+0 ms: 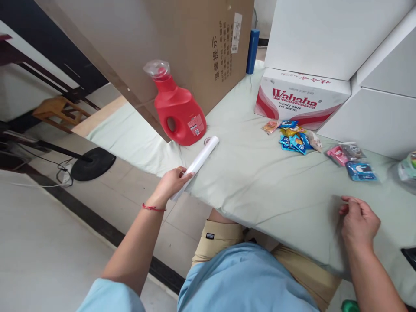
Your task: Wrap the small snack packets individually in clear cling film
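Note:
My left hand [175, 182] is closed around the lower part of a white roll [203, 158], which looks like plastic film or bags. The roll slants over the table's left edge, its upper end lying near a small round sticker. Behind it stands a red detergent jug [182, 115] with clear plastic over its cap. My right hand [359, 219] hovers at the table's right side with fingers loosely curled in and nothing visible in them. Nearest to it are several small snack packets, among them a blue packet [361, 171] and a pink packet [337, 154].
A large cardboard box [195, 52] rises behind the jug, a blue cylinder [252, 52] beside it. A Wahaha water carton [300, 97] stands at the back, with a pile of snack packets [294, 136] before it. A clear container [407, 171] sits far right on the cloth-covered table [247, 173].

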Demonstrator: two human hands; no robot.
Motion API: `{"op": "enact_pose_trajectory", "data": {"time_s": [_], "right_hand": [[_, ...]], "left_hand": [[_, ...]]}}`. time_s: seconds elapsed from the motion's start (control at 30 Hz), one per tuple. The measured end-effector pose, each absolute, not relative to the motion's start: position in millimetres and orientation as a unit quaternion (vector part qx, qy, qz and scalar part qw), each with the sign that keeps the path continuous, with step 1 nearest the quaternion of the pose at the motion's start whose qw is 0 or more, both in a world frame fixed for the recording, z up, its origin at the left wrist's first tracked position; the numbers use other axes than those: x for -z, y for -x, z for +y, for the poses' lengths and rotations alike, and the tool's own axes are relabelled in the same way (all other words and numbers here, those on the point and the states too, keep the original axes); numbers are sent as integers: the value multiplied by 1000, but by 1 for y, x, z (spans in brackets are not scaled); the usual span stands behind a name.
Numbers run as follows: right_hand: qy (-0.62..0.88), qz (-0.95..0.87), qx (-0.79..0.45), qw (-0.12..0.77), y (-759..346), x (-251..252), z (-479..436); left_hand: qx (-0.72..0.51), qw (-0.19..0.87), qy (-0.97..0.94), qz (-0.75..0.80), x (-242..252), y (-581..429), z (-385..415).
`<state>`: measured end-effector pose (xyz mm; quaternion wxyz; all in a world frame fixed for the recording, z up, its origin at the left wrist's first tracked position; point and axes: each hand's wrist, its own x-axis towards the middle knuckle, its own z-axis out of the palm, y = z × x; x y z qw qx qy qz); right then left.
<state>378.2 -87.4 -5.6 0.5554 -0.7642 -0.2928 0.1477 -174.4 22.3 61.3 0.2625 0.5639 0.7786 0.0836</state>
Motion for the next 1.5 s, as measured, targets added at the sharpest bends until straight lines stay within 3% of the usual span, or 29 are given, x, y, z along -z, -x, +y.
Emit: {"op": "enact_pose_trajectory", "data": {"time_s": [0.13, 0.37, 0.5, 0.6, 0.73, 0.97, 1.5], "right_hand": [[737, -350, -210, 539, -324, -10, -63], [531, -354, -571, 517, -187, -26, -27], [490, -270, -657, 505, -139, -29, -23], [501, -253, -632, 534, -127, -31, -24], [575, -289, -500, 580, -137, -26, -24], [652, -399, -325, 558, -179, -22, -27], [592, -607, -294, 441, -211, -111, -47]], "left_hand": [[-95, 255, -592, 759, -64, 148, 11], [-224, 261, -581, 738, -64, 85, -31], [-298, 316, -571, 697, -61, 42, -47], [-329, 339, -569, 673, -55, 15, -48], [-354, 386, -559, 643, -45, -7, -44], [-375, 654, -385, 532, -34, -27, -43], [-372, 838, -214, 338, -35, -49, -56]]}}
